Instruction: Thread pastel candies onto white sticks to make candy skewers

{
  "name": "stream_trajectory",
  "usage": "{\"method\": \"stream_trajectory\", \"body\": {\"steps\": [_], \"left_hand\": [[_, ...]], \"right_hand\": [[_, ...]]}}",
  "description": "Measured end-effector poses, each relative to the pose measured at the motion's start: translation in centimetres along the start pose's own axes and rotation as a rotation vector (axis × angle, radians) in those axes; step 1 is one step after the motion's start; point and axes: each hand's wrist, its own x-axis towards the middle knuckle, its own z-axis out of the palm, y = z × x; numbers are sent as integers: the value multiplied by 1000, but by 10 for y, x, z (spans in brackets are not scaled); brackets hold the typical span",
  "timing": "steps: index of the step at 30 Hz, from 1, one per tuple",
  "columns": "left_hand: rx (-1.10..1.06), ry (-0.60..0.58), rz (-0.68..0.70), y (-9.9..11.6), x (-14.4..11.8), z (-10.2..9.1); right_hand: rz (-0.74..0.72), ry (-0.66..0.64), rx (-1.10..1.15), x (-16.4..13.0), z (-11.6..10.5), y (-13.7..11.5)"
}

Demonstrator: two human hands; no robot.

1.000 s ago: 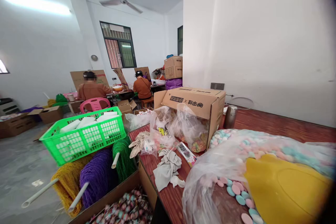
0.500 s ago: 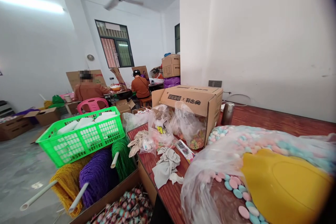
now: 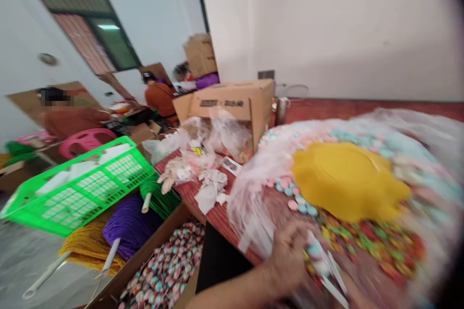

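A blurred view from a head camera over a cluttered red-brown surface (image 3: 217,215). At the bottom, the person's left hand (image 3: 290,258) is curled around a small bundle of white sticks (image 3: 335,280) with pastel candy heads, held just above the near edge of the surface; the grip looks closed, though motion blur softens the fingers. The right hand is not clearly in view; a smear at the lower right edge may be part of it, but its state cannot be told. Just beyond the left hand lies an open clear plastic bag (image 3: 253,203) spilling pink and blue candy discs (image 3: 297,200), with a yellow scoop (image 3: 348,181) resting on the heap. To the left, below the surface, stands a carton of wrapped lollipops (image 3: 170,265), beside spools of purple, green and yellow cord and a green basket (image 3: 76,188). Co-workers sit at tables in the background. The likely risks: the loosely bundled sticks could slip from the hand, and loose discs near the edge could be knocked to the floor by the wrist.
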Motion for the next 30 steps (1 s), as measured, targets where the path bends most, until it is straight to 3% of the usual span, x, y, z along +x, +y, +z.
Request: {"method": "stream_trajectory", "body": {"steps": [4,10,15,23,30], "left_hand": [[-343,61,-136,14,11,11],[-369,66,-104,17,15,16],[-354,88,-117,16,15,19],[-216,86,-115,25,-1,28],[-335,-92,-304,29,0,51]], "right_hand": [[63,-128,117,-19,-32,-6],[171,-220,271,-14,-52,-11],[206,-165,281,-27,-48,-5],[190,-115,400,-22,-49,-30],[193,-65,268,-25,-62,-27]]}}
